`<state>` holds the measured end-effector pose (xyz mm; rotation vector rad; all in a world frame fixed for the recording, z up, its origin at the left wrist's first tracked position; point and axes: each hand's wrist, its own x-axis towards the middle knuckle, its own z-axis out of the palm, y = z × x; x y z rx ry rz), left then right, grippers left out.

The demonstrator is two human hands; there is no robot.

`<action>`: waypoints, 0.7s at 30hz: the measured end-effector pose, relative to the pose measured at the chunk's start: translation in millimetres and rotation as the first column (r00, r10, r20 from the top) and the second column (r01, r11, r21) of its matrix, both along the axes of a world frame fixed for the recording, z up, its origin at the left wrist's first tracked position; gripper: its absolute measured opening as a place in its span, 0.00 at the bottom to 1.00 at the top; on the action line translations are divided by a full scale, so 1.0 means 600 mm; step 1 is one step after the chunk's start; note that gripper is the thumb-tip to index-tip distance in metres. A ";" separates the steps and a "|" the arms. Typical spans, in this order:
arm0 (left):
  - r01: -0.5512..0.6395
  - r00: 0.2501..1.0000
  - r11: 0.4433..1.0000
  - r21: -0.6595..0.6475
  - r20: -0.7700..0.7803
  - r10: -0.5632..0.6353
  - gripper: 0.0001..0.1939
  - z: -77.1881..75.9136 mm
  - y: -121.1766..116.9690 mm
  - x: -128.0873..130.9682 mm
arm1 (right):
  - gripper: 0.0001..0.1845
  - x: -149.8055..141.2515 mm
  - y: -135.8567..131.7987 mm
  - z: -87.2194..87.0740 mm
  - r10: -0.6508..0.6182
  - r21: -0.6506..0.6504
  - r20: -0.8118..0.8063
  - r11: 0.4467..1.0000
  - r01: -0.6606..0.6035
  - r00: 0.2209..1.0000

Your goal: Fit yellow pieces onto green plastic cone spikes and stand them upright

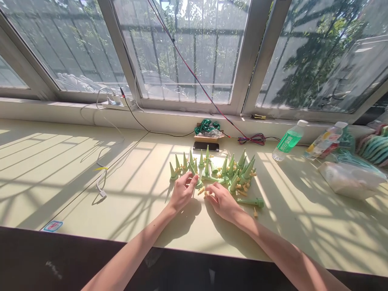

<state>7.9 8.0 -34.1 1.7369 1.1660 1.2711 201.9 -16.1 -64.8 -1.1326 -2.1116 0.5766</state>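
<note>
My left hand is closed around a green cone with a wider base. The cone leans, its base toward my right hand. A small yellow peg is close to that base, between my two hands. The fingertips of my right hand are pinched together at the peg's right end. Just beyond both hands, several more green cones stand or lie in a cluster, with small yellow pieces among them. To the right of my right hand lies a green tube-like piece, and a loose yellow piece is in front of it.
Behind the cones lie a black phone and a small box with green material. Coiled cables, a green-labelled bottle and a clear plastic container are at the right. A white cable lies left on the table.
</note>
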 end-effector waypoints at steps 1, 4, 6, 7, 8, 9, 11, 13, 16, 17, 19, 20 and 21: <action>-0.002 1.000 1.000 0.000 0.000 0.002 0.20 0.001 0.000 0.001 | 0.08 0.000 0.000 0.000 -0.013 -0.005 -0.006 1.000 0.013 1.000; -0.007 1.000 1.000 0.002 -0.002 0.007 0.20 0.003 -0.001 0.002 | 0.09 0.001 0.001 -0.001 -0.032 -0.011 0.014 0.999 0.032 0.999; -0.010 1.000 1.000 0.008 -0.005 0.010 0.21 0.004 -0.001 0.003 | 0.08 0.001 0.001 -0.001 -0.026 -0.007 0.037 1.000 0.027 0.999; -0.013 1.000 1.000 0.011 -0.007 0.013 0.21 0.004 -0.001 0.003 | 0.07 0.001 0.001 -0.001 -0.021 -0.005 0.045 1.000 0.021 0.999; -0.015 1.000 1.000 0.014 -0.011 0.016 0.21 0.003 -0.001 0.003 | 0.06 0.001 0.001 0.000 -0.017 -0.006 0.050 1.000 0.017 0.999; -0.017 1.000 1.000 0.016 -0.017 0.017 0.21 0.003 -0.001 0.003 | 0.06 0.001 0.001 0.001 -0.016 -0.011 0.055 1.000 0.016 0.998; -0.019 0.999 1.000 0.018 -0.027 0.019 0.21 0.002 -0.001 0.003 | 0.05 0.000 -0.001 0.004 -0.022 -0.026 0.063 0.999 0.024 0.998; -0.013 0.999 1.000 0.016 -0.031 0.014 0.21 0.001 -0.001 0.003 | 0.04 0.000 -0.002 0.008 -0.033 -0.043 0.075 0.998 0.036 0.997; 0.003 1.000 1.000 0.007 -0.031 -0.003 0.21 0.003 -0.002 0.004 | 0.04 0.001 -0.003 0.012 -0.031 -0.065 0.079 0.997 0.036 0.996; 0.006 0.999 1.000 0.004 -0.033 -0.006 0.21 0.004 -0.003 0.004 | 0.04 0.002 -0.003 0.012 -0.028 -0.065 0.074 0.997 0.032 0.997; 0.008 0.999 1.000 0.001 -0.037 -0.008 0.21 0.006 -0.003 0.005 | 0.05 0.002 -0.003 0.010 -0.025 -0.050 0.064 0.998 0.028 0.998; 0.008 0.999 1.000 0.000 -0.039 -0.008 0.21 0.006 -0.004 0.005 | 0.06 0.003 -0.002 0.009 -0.024 -0.037 0.061 0.999 0.026 0.998; 0.007 0.999 1.000 -0.001 -0.040 -0.007 0.21 0.007 -0.004 0.006 | 0.06 0.003 -0.002 0.008 -0.024 -0.023 0.059 0.999 0.025 0.998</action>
